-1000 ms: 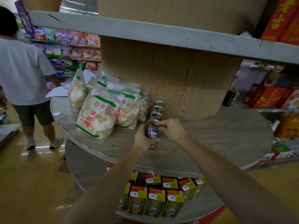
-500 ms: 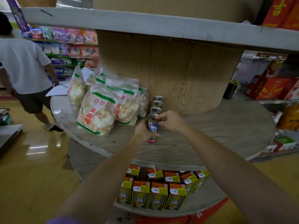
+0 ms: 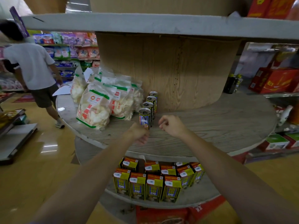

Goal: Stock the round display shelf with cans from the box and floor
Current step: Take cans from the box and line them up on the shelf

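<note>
At far left, a person [image 3: 34, 67] in a white shirt and dark shorts stands on the glossy floor [image 3: 40, 167] by stocked aisle shelves [image 3: 71, 47]. On the round shelf's [image 3: 202, 126] wood-grain middle tier, clear chip bags [image 3: 97, 107] lean together at its left side. Just right of the bags, four cans [image 3: 149, 105] stand upright in a row running from the central wooden drum [image 3: 169, 70] out toward the rim; front can [image 3: 144, 118] shows a blue label. Left hand [image 3: 137, 135] sits just below and left of the front can, fingers curled, holding nothing; blurred, can't tell if it touches the can. Right hand [image 3: 171, 126] is just right of the front can, apart from it, fingers curled in, empty. Hands apart, the can between them. Lower tier below carries yellow-and-blue cartons [image 3: 155, 183] in two rows. Red boxes [image 3: 273, 80] sit on shelving at far right.
</note>
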Available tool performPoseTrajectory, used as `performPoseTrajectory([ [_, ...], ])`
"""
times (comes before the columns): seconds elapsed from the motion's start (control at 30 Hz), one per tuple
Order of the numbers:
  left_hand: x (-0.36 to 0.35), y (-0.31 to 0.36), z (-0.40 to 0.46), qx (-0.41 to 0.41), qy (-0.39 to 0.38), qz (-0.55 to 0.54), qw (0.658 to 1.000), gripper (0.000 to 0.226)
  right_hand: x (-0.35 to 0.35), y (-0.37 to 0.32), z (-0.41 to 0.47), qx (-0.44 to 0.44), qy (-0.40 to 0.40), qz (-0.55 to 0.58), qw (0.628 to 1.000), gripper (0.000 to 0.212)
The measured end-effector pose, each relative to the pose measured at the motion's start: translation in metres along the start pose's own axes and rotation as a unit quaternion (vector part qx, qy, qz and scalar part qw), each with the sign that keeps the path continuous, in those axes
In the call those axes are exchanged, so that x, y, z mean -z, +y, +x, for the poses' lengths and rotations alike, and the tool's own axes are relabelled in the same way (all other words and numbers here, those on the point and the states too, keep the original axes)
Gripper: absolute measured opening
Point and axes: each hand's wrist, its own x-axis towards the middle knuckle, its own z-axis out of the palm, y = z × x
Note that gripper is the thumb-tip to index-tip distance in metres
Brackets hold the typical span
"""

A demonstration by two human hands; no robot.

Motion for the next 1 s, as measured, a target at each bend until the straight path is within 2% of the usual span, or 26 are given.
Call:
performPoseTrajectory([
  [0.17,-0.079,0.027,-0.022,-0.031,-0.047,-0.02,0.998,0.005,0.022,0.054,-0.035,-0.021,-0.005,-0.019,1.0,0.014],
  [0.33,-0.176,0.063,-0.022,-0.056,-0.101,0.06,0.992,0.011,0.074,0.139,-0.083,-0.082,0.017,-0.033,0.996,0.02],
  [0.53,-0.319,0.102,-0.034,-0.137,-0.214,0.185,0.949,0.004,0.143,0.255,-0.162,-0.161,0.063,-0.022,0.985,0.024],
  [0.67,-0.405,0.095,-0.031,-0.134,-0.249,0.253,0.925,0.006,0.166,0.318,-0.221,-0.194,0.008,-0.053,0.98,0.013],
  [0.77,-0.464,0.074,-0.026,-0.117,-0.262,0.307,0.907,0.011,0.156,0.369,-0.259,-0.246,-0.024,0.018,0.969,0.011],
  [0.83,-0.502,0.053,-0.024,-0.131,-0.265,0.342,0.892,0.012,0.136,0.404,-0.289,-0.289,0.012,0.066,0.955,0.012],
  [1.0,-0.583,-0.017,-0.02,-0.147,-0.305,0.414,0.845,0.005,0.052,0.472,-0.364,-0.444,-0.012,0.12,0.888,0.013],
])
